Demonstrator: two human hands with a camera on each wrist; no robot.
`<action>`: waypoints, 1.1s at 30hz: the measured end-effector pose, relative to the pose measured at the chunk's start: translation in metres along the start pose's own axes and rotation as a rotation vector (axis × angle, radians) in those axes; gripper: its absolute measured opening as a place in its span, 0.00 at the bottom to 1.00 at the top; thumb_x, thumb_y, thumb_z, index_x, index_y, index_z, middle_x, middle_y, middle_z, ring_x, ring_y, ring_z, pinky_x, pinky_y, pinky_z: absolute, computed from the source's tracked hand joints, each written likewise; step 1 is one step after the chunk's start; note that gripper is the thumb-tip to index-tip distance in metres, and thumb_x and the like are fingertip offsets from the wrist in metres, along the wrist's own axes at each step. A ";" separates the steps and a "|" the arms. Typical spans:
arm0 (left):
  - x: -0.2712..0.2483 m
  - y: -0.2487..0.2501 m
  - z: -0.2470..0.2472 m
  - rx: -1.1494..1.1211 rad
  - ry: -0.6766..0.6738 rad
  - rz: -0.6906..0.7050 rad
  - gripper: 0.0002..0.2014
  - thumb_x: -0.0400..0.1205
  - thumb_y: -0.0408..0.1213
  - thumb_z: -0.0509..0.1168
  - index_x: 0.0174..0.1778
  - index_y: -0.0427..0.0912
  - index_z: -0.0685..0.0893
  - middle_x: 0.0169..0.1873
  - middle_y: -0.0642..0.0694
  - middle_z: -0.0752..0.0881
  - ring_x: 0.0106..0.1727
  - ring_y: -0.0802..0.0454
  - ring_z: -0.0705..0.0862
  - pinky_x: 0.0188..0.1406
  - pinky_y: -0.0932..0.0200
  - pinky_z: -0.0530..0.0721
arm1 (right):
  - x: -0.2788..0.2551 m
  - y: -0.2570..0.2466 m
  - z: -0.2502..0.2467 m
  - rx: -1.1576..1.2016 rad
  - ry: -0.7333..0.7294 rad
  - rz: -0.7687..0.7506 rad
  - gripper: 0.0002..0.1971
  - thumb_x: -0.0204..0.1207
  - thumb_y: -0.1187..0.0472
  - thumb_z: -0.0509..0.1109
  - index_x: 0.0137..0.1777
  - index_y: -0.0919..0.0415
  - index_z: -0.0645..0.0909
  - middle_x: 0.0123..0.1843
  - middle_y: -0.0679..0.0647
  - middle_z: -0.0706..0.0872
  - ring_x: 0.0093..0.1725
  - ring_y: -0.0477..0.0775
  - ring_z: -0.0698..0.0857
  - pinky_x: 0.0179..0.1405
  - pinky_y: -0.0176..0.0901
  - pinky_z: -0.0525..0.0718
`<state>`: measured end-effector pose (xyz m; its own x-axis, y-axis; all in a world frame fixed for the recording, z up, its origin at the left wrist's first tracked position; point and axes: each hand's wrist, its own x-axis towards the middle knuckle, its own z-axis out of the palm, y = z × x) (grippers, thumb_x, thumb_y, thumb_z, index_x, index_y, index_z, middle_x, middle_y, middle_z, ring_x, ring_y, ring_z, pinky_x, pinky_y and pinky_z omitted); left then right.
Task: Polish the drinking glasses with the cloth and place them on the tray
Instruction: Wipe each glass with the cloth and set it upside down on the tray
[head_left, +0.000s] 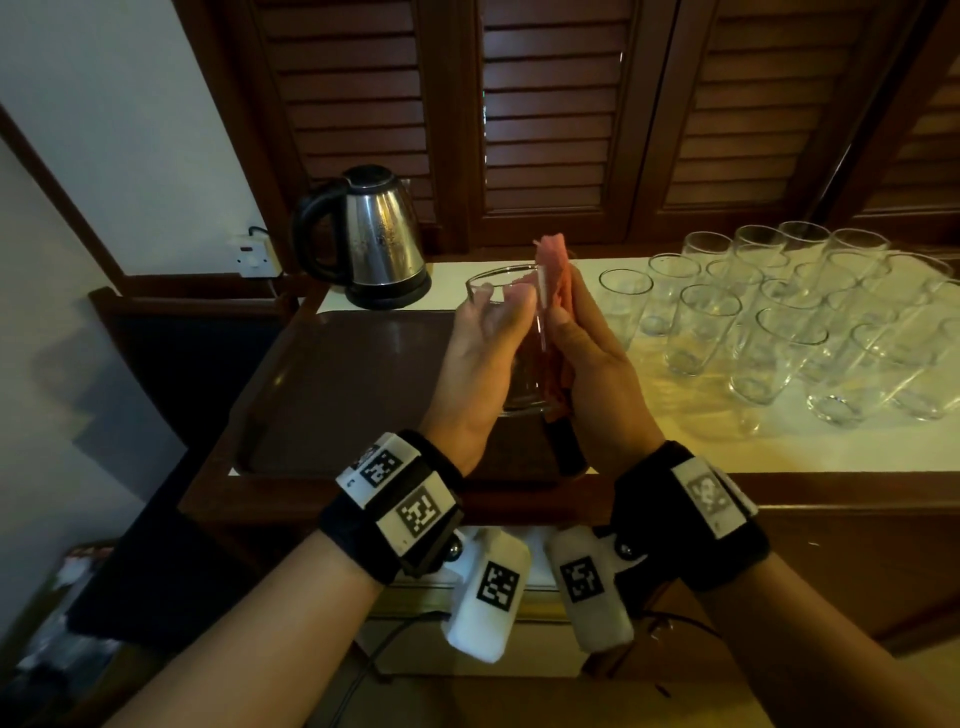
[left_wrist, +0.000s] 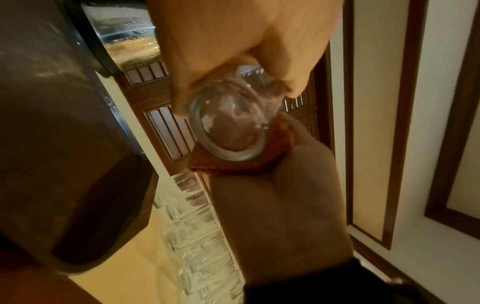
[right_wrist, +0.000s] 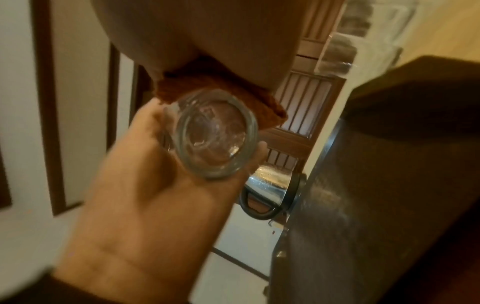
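My left hand grips a clear drinking glass upright above the right end of the dark brown tray. My right hand holds a folded orange cloth flat against the glass's right side, thumb on the cloth. The cloth sticks up past the rim. The left wrist view looks at the glass base, with the cloth between it and the right palm. In the right wrist view the left hand wraps the glass and the cloth lies under the right hand.
Several clear glasses stand crowded on the white tabletop to the right. A steel electric kettle stands behind the tray, plugged in at the wall. Wooden shutters close off the back. The table's wooden front edge runs just before my wrists.
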<state>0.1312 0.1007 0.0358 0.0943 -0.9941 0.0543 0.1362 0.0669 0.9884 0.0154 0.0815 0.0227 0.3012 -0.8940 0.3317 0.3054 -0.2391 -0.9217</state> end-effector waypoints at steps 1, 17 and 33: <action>-0.002 0.002 -0.001 -0.031 -0.024 -0.012 0.42 0.74 0.66 0.66 0.81 0.44 0.71 0.67 0.46 0.86 0.70 0.50 0.84 0.72 0.41 0.80 | 0.000 -0.001 -0.002 0.091 -0.011 0.060 0.26 0.90 0.55 0.55 0.87 0.43 0.60 0.83 0.48 0.73 0.79 0.49 0.76 0.75 0.51 0.78; -0.005 0.009 0.001 0.006 -0.062 -0.073 0.41 0.74 0.66 0.65 0.81 0.48 0.71 0.66 0.48 0.86 0.65 0.52 0.86 0.59 0.51 0.85 | -0.003 -0.008 -0.002 0.253 -0.004 0.141 0.24 0.91 0.56 0.54 0.86 0.44 0.64 0.76 0.49 0.82 0.75 0.54 0.81 0.72 0.56 0.80; -0.005 0.010 -0.002 0.015 -0.065 -0.110 0.47 0.67 0.70 0.67 0.80 0.49 0.72 0.67 0.44 0.86 0.68 0.47 0.85 0.70 0.38 0.81 | -0.001 -0.005 -0.006 0.296 0.020 0.170 0.24 0.90 0.54 0.55 0.86 0.45 0.65 0.76 0.59 0.82 0.73 0.61 0.83 0.66 0.59 0.84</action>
<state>0.1345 0.1063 0.0448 0.0158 -0.9988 -0.0456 0.1274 -0.0432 0.9909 0.0079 0.0815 0.0260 0.3536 -0.9195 0.1719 0.5023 0.0315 -0.8641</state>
